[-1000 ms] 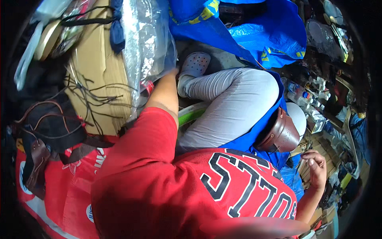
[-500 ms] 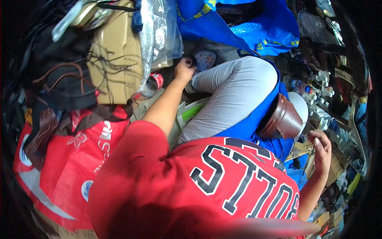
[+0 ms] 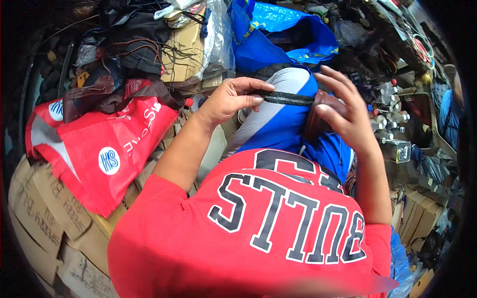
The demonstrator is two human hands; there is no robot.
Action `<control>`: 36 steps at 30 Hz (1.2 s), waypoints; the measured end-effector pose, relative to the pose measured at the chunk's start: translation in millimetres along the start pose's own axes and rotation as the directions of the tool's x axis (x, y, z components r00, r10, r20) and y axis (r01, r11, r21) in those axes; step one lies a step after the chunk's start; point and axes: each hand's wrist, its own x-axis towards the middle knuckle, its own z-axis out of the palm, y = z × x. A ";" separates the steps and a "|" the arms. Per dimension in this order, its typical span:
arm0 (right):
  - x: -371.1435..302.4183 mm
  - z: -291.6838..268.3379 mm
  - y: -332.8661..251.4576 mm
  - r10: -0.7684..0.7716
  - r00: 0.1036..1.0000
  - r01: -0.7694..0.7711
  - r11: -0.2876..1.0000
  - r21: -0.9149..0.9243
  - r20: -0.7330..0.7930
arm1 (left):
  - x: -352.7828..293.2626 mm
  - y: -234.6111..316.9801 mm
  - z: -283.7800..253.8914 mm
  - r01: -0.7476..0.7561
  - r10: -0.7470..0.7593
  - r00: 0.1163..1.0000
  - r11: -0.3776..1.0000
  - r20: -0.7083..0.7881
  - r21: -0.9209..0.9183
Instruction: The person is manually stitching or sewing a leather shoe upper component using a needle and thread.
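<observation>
Black strip (image 3: 288, 99): rough, cloth-like. Blue bag (image 3: 253, 55): glossy plastic. Cardboard (image 3: 182, 49): matt.

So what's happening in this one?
A seated person in a red shirt holds a narrow black band above their lap. The left hand pinches one end between thumb and fingers; the right hand is at the other end, though whether it grips is unclear. A red bag lies to the left, a blue bag sits ahead, and clear bottles stand to the right.
</observation>
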 end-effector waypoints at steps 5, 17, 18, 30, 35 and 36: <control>-6.8 8.4 -3.0 0.297 0.877 -0.438 0.818 0.373 0.378 | -9.3 26.7 44.3 -0.057 0.058 0.998 0.998 -0.040 0.022; -30.9 1.0 22.3 0.098 0.984 -0.161 0.853 0.497 0.150 | -11.3 23.6 46.3 -0.083 0.112 0.980 0.981 -0.162 0.174; -31.2 0.9 20.2 0.005 0.992 -0.053 0.923 0.380 0.125 | -9.9 28.6 54.8 -0.037 0.067 0.989 0.974 -0.128 0.225; -32.0 11.9 -11.9 0.246 0.899 -0.403 0.788 0.466 0.362 | -1.8 38.6 33.7 -0.202 0.209 0.977 0.969 -0.031 0.141; -32.3 13.5 -0.5 0.287 0.894 -0.429 0.773 0.468 0.344 | -8.2 60.5 -39.7 -0.350 0.405 0.781 0.914 -0.476 0.204; -33.7 13.1 0.2 0.280 0.898 -0.424 0.756 0.499 0.339 | -10.4 66.0 -62.3 -0.439 0.560 0.627 0.828 -0.542 0.348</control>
